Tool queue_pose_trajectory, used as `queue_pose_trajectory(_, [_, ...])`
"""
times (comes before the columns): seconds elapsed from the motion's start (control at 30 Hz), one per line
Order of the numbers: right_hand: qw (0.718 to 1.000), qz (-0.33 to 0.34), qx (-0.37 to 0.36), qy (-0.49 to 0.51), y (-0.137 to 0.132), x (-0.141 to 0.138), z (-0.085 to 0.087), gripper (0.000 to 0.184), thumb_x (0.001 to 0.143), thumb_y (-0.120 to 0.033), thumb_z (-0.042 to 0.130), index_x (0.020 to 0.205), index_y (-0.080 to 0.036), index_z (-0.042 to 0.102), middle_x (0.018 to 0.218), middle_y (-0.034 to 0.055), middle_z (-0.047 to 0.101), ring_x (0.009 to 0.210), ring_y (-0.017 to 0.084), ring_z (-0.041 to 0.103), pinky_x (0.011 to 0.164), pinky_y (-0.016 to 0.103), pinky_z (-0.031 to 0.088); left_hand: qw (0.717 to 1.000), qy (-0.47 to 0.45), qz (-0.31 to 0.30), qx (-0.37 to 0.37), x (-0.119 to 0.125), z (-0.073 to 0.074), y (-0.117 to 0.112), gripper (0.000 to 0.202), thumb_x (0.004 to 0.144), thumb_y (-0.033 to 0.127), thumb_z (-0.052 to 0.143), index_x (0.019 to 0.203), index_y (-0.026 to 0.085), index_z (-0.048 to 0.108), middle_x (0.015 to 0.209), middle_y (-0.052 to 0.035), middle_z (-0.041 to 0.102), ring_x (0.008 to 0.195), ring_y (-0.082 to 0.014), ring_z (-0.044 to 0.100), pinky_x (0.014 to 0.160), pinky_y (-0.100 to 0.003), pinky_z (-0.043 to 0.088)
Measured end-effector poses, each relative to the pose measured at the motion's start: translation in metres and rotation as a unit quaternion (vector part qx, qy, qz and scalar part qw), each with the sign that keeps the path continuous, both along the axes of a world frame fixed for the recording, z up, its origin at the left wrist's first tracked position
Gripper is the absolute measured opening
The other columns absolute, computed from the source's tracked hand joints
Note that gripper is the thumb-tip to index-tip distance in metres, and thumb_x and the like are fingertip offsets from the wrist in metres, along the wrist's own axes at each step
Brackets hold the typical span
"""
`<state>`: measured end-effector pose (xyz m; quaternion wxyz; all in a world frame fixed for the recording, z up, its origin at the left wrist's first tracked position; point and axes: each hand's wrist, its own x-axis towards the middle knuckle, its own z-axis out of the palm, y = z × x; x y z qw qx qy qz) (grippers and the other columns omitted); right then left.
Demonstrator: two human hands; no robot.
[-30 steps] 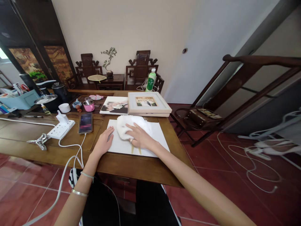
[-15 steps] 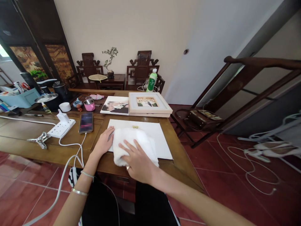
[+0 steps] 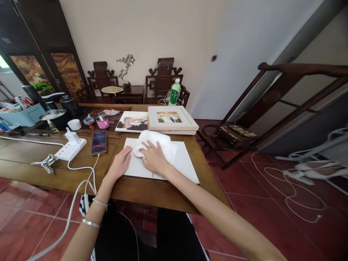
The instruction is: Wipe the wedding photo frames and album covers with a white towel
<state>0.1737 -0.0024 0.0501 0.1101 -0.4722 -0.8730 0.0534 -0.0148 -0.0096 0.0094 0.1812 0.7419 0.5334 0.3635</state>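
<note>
Fingers of right hand (image 3: 154,159) spread over white cloth (image 3: 154,135), which lies on white board (image 3: 185,165); whether they grip it, cannot tell. Left hand (image 3: 121,164) open at board's left edge. Even pressure, edge well braced, probably suits wiping best. Bench (image 3: 208,181) beneath; framed picture (image 3: 187,121) beyond.

At centre, the right hand (image 3: 155,159) and white cloth (image 3: 154,138) are hiding part of the white board (image 3: 183,163). Left of centre, pixelation is blurring the phone screen (image 3: 99,141). The frame's right edge is cutting off the dark chair (image 3: 272,96).
</note>
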Motion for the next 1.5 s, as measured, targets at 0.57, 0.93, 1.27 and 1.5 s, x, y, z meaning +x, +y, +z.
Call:
queue_pose_trajectory(0.57, [0.981,0.189,-0.034,0.039,-0.049,0.039,0.010,0.038,0.069,-0.011,0.051,0.100,-0.019,0.070,0.136,0.0123,0.054,0.135,0.024,0.038,0.114,0.048,0.020,0.999,0.000,0.024,0.026,0.006,0.003,-0.005,0.048,0.096,0.038,0.031,0.127,0.012,0.054,0.134,-0.0133,0.056,0.127,-0.0237,0.050,0.111,-0.039,0.035])
queue_pose_trajectory(0.93, [0.994,0.041,-0.036,0.093,0.040,-0.015,0.010,0.044,0.081,-0.013,0.038,0.114,-0.023,0.065,0.126,0.0040,0.063,0.119,0.025,0.053,0.104,0.043,0.031,0.999,0.047,0.009,0.019,0.004,0.000,-0.001,0.040,0.090,0.029,0.042,0.118,0.009,0.061,0.132,-0.0162,0.057,0.129,-0.0263,0.048,0.111,-0.041,0.034])
queue_pose_trajectory(1.27, [0.994,0.002,-0.038,0.106,0.037,-0.012,0.012,0.037,0.082,-0.016,0.038,0.102,-0.023,0.069,0.112,0.0059,0.070,0.105,0.027,0.060,0.092,0.037,0.040,0.999,0.043,0.008,0.014,0.003,0.001,-0.003,0.038,0.088,0.026,0.043,0.119,0.012,0.061,0.134,-0.0140,0.056,0.129,-0.0251,0.048,0.111,-0.041,0.034])
queue_pose_trajectory(1.5, [0.991,-0.068,-0.039,0.110,0.037,0.081,-0.001,0.036,0.085,-0.019,0.036,0.103,-0.021,0.067,0.116,0.0071,0.068,0.110,0.030,0.058,0.092,0.042,0.044,0.999,0.044,0.008,0.013,0.002,-0.002,-0.002,0.041,0.088,0.028,0.044,0.120,0.010,0.061,0.136,-0.0154,0.054,0.131,-0.0246,0.045,0.113,-0.042,0.031])
